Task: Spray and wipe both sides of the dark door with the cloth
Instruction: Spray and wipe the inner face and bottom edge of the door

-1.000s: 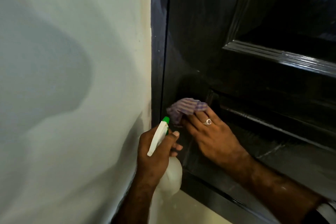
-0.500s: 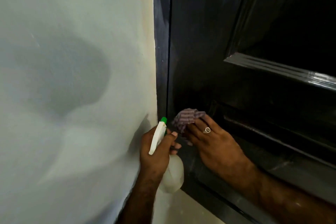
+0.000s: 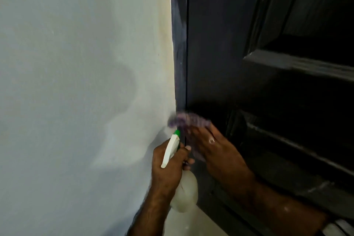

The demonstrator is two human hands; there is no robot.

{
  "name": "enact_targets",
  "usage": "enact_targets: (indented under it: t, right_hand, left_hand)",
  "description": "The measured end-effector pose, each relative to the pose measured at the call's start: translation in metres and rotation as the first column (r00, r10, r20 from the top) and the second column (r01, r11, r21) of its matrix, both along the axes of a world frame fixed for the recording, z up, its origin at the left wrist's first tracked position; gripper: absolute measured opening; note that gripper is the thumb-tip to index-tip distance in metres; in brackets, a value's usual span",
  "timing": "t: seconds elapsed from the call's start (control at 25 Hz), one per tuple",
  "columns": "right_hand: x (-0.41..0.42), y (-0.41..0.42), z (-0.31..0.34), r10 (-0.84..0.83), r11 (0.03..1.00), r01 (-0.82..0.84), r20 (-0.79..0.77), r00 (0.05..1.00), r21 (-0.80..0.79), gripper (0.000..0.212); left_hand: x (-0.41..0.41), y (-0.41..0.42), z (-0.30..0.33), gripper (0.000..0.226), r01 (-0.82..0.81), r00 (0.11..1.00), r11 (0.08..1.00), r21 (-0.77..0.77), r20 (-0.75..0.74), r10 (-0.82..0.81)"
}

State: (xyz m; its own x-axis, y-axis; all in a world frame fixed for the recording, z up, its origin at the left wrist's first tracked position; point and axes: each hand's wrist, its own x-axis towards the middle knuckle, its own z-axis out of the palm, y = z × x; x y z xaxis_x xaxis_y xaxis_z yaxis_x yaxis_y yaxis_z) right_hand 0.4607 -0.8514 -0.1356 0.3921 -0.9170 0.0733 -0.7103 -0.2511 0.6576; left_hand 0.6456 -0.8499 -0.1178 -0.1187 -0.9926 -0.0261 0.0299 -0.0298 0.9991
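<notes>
- Nearest, the left hand [image 3: 168, 166] is curled round a white spray bottle [image 3: 184, 191], its green nozzle [image 3: 177, 132] pointing up.
- Just right, the right hand [image 3: 214, 147], fingers flat, presses a blurred purple cloth [image 3: 188, 120] against the door [image 3: 214, 63] by its left edge.
- The pale wall [image 3: 76, 82] fills the left.
</notes>
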Motion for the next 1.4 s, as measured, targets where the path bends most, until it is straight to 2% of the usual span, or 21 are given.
enact_targets:
  t: [0.04, 0.08, 0.12, 0.16, 0.24, 0.28, 0.36, 0.4, 0.48, 0.56, 0.64, 0.68, 0.72, 0.8, 0.92, 1.0, 1.08, 1.12, 1.2, 1.28, 1.4]
  right_hand:
    - [-0.011, 0.02, -0.033, 0.061, 0.998, -0.058, -0.11, 0.992, 0.035, 0.078]
    - [-0.019, 0.037, -0.046, 0.131, 0.991, -0.128, -0.144, 0.981, 0.028, 0.081]
    - [-0.023, 0.049, -0.04, 0.156, 0.986, -0.162, -0.153, 0.976, -0.029, 0.084]
    - [-0.022, 0.05, -0.017, 0.133, 0.971, -0.154, -0.126, 0.983, -0.182, 0.086]
    - [-0.011, 0.029, 0.056, 0.108, 0.864, -0.053, 0.082, 0.991, -0.5, 0.079]
    - [-0.013, 0.009, 0.088, 0.085, 0.803, 0.045, 0.189, 0.978, -0.594, 0.076]
    - [0.004, -0.012, 0.108, 0.072, 0.707, 0.155, 0.289, 0.955, -0.69, 0.077]
    - [0.017, -0.02, 0.094, 0.046, 0.701, 0.185, 0.303, 0.952, -0.688, 0.079]
    - [0.036, -0.026, 0.021, -0.024, 0.821, 0.163, 0.252, 0.967, -0.547, 0.086]
    - [0.032, -0.013, -0.088, -0.084, 0.948, 0.105, 0.083, 0.993, -0.302, 0.081]
    - [0.011, 0.016, -0.145, -0.045, 0.988, 0.037, -0.05, 0.998, -0.152, 0.07]
    - [0.005, 0.027, -0.143, 0.005, 0.984, -0.008, -0.016, 1.0, -0.178, 0.067]
    - [0.003, 0.03, -0.132, 0.025, 0.959, -0.006, 0.063, 0.998, -0.285, 0.065]
    - [0.004, 0.013, -0.095, -0.001, 0.86, 0.113, 0.219, 0.976, -0.497, 0.072]
    - [0.023, -0.026, -0.074, 0.017, 0.804, 0.144, 0.264, 0.964, -0.577, 0.084]
    - [0.038, -0.036, -0.117, -0.021, 0.877, 0.128, 0.229, 0.973, -0.463, 0.096]
    - [0.033, -0.022, -0.201, -0.071, 0.98, 0.101, 0.175, 0.982, -0.172, 0.098]
    - [0.023, -0.008, -0.249, -0.087, 0.994, 0.095, 0.125, 0.988, -0.056, 0.094]
    - [0.0, 0.028, -0.313, -0.029, 0.999, 0.026, 0.08, 0.996, 0.042, 0.086]
    - [-0.014, 0.051, -0.313, -0.039, 0.997, 0.032, 0.115, 0.993, 0.064, 0.093]
    - [-0.009, 0.048, -0.256, -0.012, 0.963, 0.109, 0.362, 0.932, -0.247, 0.095]
  left_hand:
    - [0.002, 0.0, -0.012, 0.025, 0.013, 1.0, 1.0, -0.002, 0.011, -0.013]
    - [0.004, 0.001, -0.03, 0.024, 0.008, 1.0, 1.0, 0.001, 0.025, -0.008]
    - [0.008, 0.001, -0.05, 0.021, -0.003, 0.999, 1.0, 0.006, 0.038, 0.003]
    - [0.011, 0.002, -0.073, 0.018, -0.009, 0.999, 1.0, 0.01, 0.052, 0.008]
    - [0.016, 0.008, -0.121, 0.016, -0.016, 0.995, 1.0, 0.017, 0.097, 0.014]
    - [0.016, 0.01, -0.141, 0.016, -0.013, 0.995, 1.0, 0.02, 0.099, 0.011]
    - [0.014, 0.015, -0.173, 0.006, 0.004, 0.999, 0.999, 0.048, 0.054, -0.007]
    - [0.013, 0.016, -0.188, 0.005, 0.027, 0.999, 0.998, 0.061, 0.031, -0.029]
    - [0.01, 0.017, -0.221, 0.015, 0.043, 0.999, 0.998, 0.047, 0.028, -0.044]
    - [0.011, 0.019, -0.249, 0.019, 0.018, 0.999, 0.999, -0.03, 0.036, -0.017]
    - [0.015, 0.024, -0.271, 0.013, -0.008, 1.0, 0.996, -0.085, 0.008, 0.008]
    - [0.017, 0.028, -0.281, 0.007, 0.0, 1.0, 0.994, -0.107, -0.015, -0.002]
    - [0.018, 0.029, -0.292, 0.001, 0.004, 0.999, 0.993, -0.117, -0.043, -0.009]
    - [0.016, 0.03, -0.322, 0.006, -0.011, 1.0, 0.991, -0.136, -0.025, 0.008]
    - [0.009, 0.031, -0.379, 0.017, -0.027, 0.997, 0.992, -0.126, 0.069, 0.036]
    - [0.004, 0.032, -0.421, 0.019, -0.066, 0.993, 0.993, -0.099, 0.091, 0.075]
    - [0.001, 0.034, -0.444, 0.013, -0.074, 0.991, 0.993, -0.095, 0.104, 0.084]
    - [0.0, 0.034, -0.455, 0.01, -0.059, 0.991, 0.991, -0.123, 0.113, 0.073]
    - [-0.002, 0.032, -0.468, 0.012, -0.001, 0.987, 0.977, -0.215, 0.156, 0.035]
    - [-0.001, 0.03, -0.475, 0.015, 0.048, 0.984, 0.964, -0.262, 0.176, -0.001]
    - [-0.004, 0.034, -0.476, 0.023, 0.054, 0.971, 0.935, -0.352, 0.239, 0.033]
